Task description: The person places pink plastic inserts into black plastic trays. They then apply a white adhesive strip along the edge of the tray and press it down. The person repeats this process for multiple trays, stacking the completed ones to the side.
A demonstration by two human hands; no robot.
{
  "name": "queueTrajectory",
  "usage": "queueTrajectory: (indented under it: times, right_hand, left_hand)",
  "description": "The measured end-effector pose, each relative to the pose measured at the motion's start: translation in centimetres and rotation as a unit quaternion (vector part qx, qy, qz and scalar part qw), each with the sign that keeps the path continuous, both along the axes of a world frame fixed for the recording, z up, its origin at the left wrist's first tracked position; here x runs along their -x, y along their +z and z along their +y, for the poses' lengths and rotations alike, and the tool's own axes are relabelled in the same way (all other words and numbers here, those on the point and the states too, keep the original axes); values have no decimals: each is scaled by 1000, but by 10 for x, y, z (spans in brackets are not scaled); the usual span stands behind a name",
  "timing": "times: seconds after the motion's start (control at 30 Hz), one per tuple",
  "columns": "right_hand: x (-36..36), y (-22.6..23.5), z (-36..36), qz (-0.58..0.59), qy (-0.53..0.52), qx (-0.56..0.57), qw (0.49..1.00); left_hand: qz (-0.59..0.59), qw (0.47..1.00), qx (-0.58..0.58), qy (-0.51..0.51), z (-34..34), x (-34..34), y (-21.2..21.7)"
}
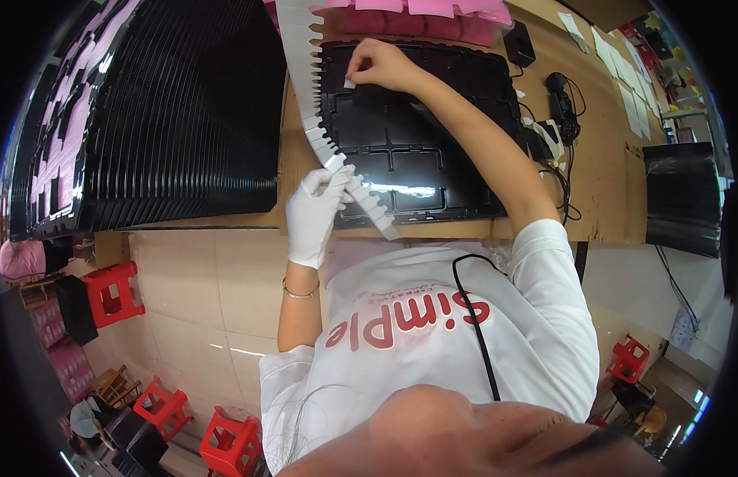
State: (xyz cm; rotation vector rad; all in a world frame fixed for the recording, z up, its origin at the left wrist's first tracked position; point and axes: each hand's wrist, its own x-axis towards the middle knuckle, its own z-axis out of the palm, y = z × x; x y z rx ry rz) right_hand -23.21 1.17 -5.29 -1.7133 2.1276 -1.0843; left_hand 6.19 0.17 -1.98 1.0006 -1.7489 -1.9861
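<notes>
My left hand (315, 216), in a white glove, grips a long white backing strip (304, 71) with notched label tabs; the strip runs from the desk's front edge up along the left side of a black compartment tray (416, 151). My bare right hand (382, 65) pinches a small white label (350, 82) and rests at the tray's far left corner. The tray's compartments look empty and glossy.
A tall slanted stack of black trays (186, 111) fills the left of the wooden desk (599, 159). Pink parts (432, 17) lie behind the tray. A black handheld device with cables (561, 99), paper sheets (631, 95) and a black wrapped stack (683, 199) sit at right. Red stools (110, 292) stand on the floor.
</notes>
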Motion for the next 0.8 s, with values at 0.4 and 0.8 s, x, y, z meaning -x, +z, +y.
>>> queueTrajectory:
  times: [0.4, 0.8]
  right_hand:
    - [-189, 23, 152, -209, -83, -59, 972]
    - [-203, 19, 142, -66, 34, 182, 980]
  left_hand:
    - [75, 993, -38, 80, -2, -18, -9]
    - [37, 996, -19, 79, 14, -29, 0]
